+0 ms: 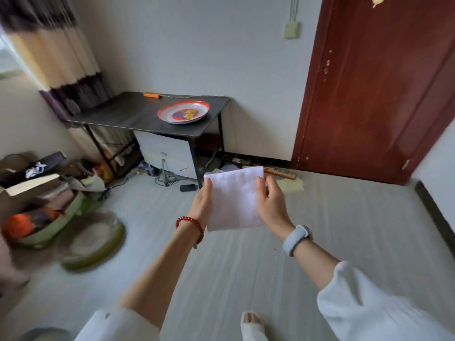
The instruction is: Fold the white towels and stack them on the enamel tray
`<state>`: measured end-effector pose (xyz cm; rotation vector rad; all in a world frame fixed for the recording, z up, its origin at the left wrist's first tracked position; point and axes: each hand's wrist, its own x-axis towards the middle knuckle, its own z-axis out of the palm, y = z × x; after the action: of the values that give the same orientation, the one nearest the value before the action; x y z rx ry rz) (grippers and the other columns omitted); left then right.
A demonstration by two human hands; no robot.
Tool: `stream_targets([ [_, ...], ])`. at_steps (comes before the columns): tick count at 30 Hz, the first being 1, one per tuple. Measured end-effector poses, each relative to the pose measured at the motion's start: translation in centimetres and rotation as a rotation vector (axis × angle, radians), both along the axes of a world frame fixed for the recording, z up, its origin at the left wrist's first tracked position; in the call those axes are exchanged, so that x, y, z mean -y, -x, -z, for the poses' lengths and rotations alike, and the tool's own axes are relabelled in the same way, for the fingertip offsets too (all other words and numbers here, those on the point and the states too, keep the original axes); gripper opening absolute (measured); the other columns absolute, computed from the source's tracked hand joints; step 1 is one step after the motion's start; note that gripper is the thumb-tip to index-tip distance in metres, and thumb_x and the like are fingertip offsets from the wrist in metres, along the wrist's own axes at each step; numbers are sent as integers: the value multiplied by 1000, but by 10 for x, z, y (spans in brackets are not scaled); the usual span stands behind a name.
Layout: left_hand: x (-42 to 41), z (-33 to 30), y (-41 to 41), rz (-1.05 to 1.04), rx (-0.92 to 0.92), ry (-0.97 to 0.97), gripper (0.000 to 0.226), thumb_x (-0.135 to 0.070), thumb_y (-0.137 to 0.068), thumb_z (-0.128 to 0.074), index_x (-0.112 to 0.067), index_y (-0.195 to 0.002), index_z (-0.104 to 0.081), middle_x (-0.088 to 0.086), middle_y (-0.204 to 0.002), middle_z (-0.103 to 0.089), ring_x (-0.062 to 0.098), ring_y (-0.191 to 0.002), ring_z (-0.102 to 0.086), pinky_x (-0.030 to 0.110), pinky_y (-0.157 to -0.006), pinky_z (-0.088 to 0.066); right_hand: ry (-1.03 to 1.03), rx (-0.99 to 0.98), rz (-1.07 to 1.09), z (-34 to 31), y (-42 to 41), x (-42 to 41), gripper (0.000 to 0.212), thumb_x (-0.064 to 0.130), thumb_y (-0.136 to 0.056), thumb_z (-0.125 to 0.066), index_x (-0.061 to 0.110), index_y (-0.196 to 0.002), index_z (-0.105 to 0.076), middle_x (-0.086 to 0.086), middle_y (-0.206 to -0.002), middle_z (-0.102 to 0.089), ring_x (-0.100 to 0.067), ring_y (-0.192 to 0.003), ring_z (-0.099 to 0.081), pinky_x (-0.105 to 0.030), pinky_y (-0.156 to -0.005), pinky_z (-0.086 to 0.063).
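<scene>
Both hands, left [203, 205] and right [270, 203], pinched the folded towel [234, 200] by its edges. Folding looked done; next, carry it to the empty tray [183, 112].

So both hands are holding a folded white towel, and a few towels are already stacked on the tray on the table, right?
Not quite. In the head view the tray on the table holds no towels yet. Both hands, left and right, do hold a folded white towel.

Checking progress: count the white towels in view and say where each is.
1: a folded white towel held in the air between the left hand and right hand. None on the enamel tray; others may be out of view.
</scene>
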<state>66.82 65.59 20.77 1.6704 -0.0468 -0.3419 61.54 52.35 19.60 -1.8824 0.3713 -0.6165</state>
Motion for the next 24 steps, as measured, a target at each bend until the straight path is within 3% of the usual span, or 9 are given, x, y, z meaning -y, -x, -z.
stream_targets([
  [3, -3, 6, -79, -104, 175, -132, 42, -43, -99, -17, -16, -76, -40, 1, -70, -39, 16, -67, -38, 25, -60, -30, 0, -6, -70, 6, -91, -6, 26, 17, -97, -40, -4, -84, -50, -22, -73, -52, -14, -59, -41, -20, -55, -32],
  [5, -4, 7, -142, -177, 247, -169, 39, -41, -99, -17, -15, -79, -39, 6, -74, -36, 16, -69, -34, 26, -58, -26, 30, 4, -72, 6, -157, -4, 28, 19, -97, -40, -2, -80, -49, -17, -69, -51, -19, -64, -43, -27, -60, -29],
  [8, -9, 1, -226, -290, 264, -246, 39, -38, -99, -22, -11, -77, -41, 4, -70, -38, 17, -63, -36, 25, -54, -27, 109, 32, -75, 0, -250, -9, 25, 20, -97, -40, 8, -74, -41, -1, -58, -44, -17, -56, -39, -27, -57, -22],
  [11, -27, -1, -292, -414, 218, -334, 29, -32, -98, -28, -9, -80, -34, -2, -72, -40, 11, -61, -36, 24, -53, -27, 148, 25, -146, 0, -325, -27, 19, 16, -98, -38, 4, -87, -48, -1, -64, -47, -16, -56, -40, -28, -56, -21],
  [15, -60, 8, -384, -502, 208, -362, 28, -32, -99, -31, -8, -87, -39, -3, -73, -43, 13, -66, -39, 22, -54, -30, 162, 2, -240, 10, -421, -53, 21, 18, -98, -38, 0, -102, -49, -2, -76, -51, -21, -69, -46, -27, -56, -22],
  [19, -87, 24, -487, -517, 173, -316, 31, -31, -100, -27, -12, -76, -36, -4, -71, -37, 14, -68, -37, 31, -61, -29, 101, -62, -383, 23, -528, -75, 26, 26, -97, -41, 3, -107, -50, -1, -89, -55, -19, -83, -52, -29, -71, -39],
  [24, -121, 45, -634, -397, 138, -172, 34, -35, -100, -19, -13, -87, -41, 1, -88, -42, 15, -82, -39, 26, -67, -33, 50, -166, -401, 41, -670, -103, 24, 30, -96, -42, 7, -101, -48, 7, -76, -51, -14, -73, -50, -30, -69, -40],
])
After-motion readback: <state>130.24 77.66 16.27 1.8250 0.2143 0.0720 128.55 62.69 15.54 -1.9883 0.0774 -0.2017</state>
